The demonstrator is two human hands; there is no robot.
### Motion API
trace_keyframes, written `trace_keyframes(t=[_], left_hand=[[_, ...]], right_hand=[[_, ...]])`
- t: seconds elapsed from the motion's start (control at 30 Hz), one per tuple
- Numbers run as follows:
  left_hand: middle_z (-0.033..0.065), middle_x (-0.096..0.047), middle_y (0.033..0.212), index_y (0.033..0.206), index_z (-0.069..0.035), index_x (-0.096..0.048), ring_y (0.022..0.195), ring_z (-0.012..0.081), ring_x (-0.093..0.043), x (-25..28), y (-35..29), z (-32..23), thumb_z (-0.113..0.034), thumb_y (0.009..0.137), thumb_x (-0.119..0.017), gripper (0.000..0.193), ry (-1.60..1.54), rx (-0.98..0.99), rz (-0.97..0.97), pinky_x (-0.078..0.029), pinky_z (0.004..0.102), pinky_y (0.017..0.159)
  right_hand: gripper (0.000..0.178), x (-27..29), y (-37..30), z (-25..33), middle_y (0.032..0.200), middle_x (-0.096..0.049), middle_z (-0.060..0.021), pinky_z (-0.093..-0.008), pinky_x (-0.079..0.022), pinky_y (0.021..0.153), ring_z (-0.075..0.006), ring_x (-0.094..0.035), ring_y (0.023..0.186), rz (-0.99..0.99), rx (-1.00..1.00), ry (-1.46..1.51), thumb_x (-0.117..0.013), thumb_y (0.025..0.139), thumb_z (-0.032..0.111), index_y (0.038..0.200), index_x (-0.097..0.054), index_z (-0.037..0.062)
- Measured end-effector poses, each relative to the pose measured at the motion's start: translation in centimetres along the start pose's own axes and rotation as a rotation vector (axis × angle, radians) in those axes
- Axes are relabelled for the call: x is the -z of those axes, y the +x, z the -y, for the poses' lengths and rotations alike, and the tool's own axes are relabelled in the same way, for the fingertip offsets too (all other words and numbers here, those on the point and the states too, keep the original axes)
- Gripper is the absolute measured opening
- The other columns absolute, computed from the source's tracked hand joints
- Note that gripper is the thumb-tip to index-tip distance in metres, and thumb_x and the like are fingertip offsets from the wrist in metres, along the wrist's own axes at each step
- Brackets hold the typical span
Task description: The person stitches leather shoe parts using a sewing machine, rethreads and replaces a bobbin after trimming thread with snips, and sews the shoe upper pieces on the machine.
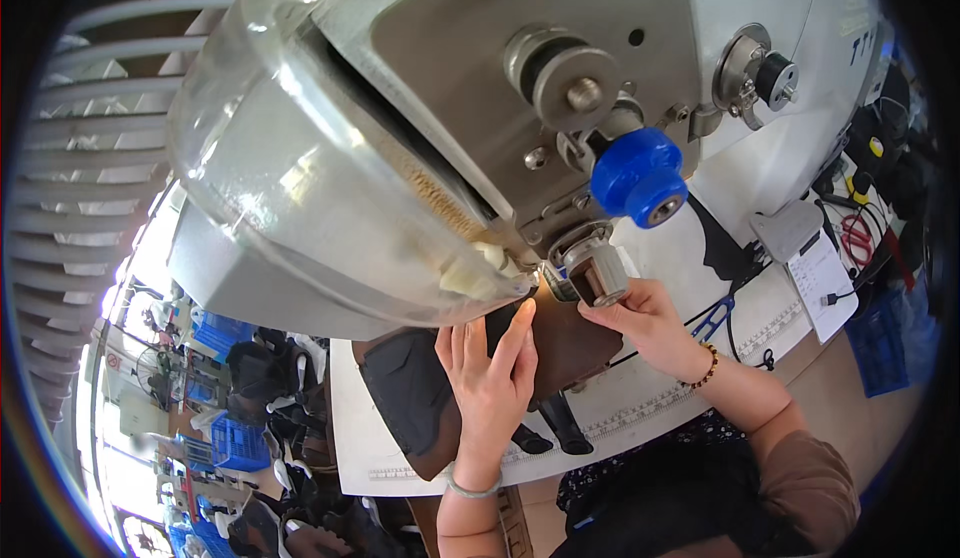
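Note:
A brown leather-like piece (590,343) lies under the head of a sewing machine (450,18), with a black panel (405,383) on its left part. My left hand (490,373) rests on the brown piece, fingers stretched and spread, the index fingertip close to the lit needle area. My right hand (655,328) is closed at the right edge of the brown piece, its thumb beside a metal roller-like part (595,263); other fingers are partly hidden. The needle itself is mostly hidden behind the machine's clear cover (300,168).
The white table (360,448) carries a printed ruler strip (650,413). Two black tapered parts (565,423) lie near its front edge. Blue-handled scissors (712,316), a black scrap (720,238) and a white paper sheet (822,283) are at right. Blue crates (240,443) stand lower left.

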State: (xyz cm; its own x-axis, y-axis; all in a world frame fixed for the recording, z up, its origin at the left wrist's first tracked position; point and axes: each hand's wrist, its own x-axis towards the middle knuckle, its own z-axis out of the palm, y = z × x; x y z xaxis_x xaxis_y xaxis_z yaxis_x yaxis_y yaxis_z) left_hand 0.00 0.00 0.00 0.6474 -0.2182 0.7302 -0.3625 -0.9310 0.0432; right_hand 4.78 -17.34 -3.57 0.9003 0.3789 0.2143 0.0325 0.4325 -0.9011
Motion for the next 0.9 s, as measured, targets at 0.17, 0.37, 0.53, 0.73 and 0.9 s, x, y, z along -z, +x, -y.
trace_keyframes(t=[0.17,0.37,0.53,0.73,0.9], left_hand=[[0.0209,-0.054,0.114,0.095,-0.006,-0.061,0.107,0.0379,-0.05,0.0,0.6,0.5,-0.003,0.077,-0.061,0.018,0.0,-0.006,-0.017,-0.034,0.0472,0.098],[0.0164,-0.054,0.114,0.1,-0.006,-0.063,0.107,0.0343,-0.052,0.6,-0.9,0.2,-0.005,0.073,-0.064,0.027,-0.08,-0.035,-0.062,-0.039,0.045,0.095],[0.0177,-0.04,0.132,0.126,-0.002,-0.042,0.125,0.0334,-0.037,1.5,-2.5,-3.4,-0.022,0.068,-0.074,0.068,-0.173,-0.037,0.201,-0.027,0.0479,0.103],[0.0193,-0.039,0.134,0.125,-0.003,-0.042,0.127,0.0336,-0.036,2.8,-2.0,-1.6,-0.022,0.069,-0.073,0.067,-0.251,-0.082,0.246,-0.02,0.0517,0.105],[0.0164,-0.04,0.134,0.125,-0.005,-0.043,0.128,0.0313,-0.035,4.1,-1.5,-0.9,-0.025,0.068,-0.073,0.068,-0.311,-0.096,0.366,-0.017,0.0519,0.106]], right_hand=[[0.02,-0.8,0.5,0.7,0.062,-0.048,0.0079,-0.0162,-0.028,0.05,0.0018,-0.037,0.057,-0.075,0.046,-0.004,-0.062,0.086,0.02,0.079,-0.06,0.0018],[0.028,1.8,-0.5,0.0,0.086,-0.058,-0.0047,-0.0254,-0.043,0.069,-0.0119,-0.053,0.081,0.265,0.127,-0.098,-0.068,0.077,0.017,0.096,-0.058,-0.0013],[0.04,2.6,-0.6,-1.6,0.096,-0.057,-0.0162,-0.031,-0.045,0.077,-0.0233,-0.056,0.094,0.439,0.492,-0.63,-0.071,0.072,0.021,0.1,-0.056,-0.0016],[0.04,-2.9,-4.1,-0.6,0.079,-0.062,-0.0143,-0.0277,-0.047,0.062,-0.0211,-0.061,0.073,0.077,0.289,-0.725,-0.071,0.075,0.026,0.1,-0.056,-0.0015],[0.043,-3.4,-5.0,-0.6,0.08,-0.063,-0.007,-0.0245,-0.046,0.06,-0.0111,-0.058,0.072,0.085,-0.166,-0.084,-0.068,0.08,0.032,0.104,-0.055,-0.0015]])
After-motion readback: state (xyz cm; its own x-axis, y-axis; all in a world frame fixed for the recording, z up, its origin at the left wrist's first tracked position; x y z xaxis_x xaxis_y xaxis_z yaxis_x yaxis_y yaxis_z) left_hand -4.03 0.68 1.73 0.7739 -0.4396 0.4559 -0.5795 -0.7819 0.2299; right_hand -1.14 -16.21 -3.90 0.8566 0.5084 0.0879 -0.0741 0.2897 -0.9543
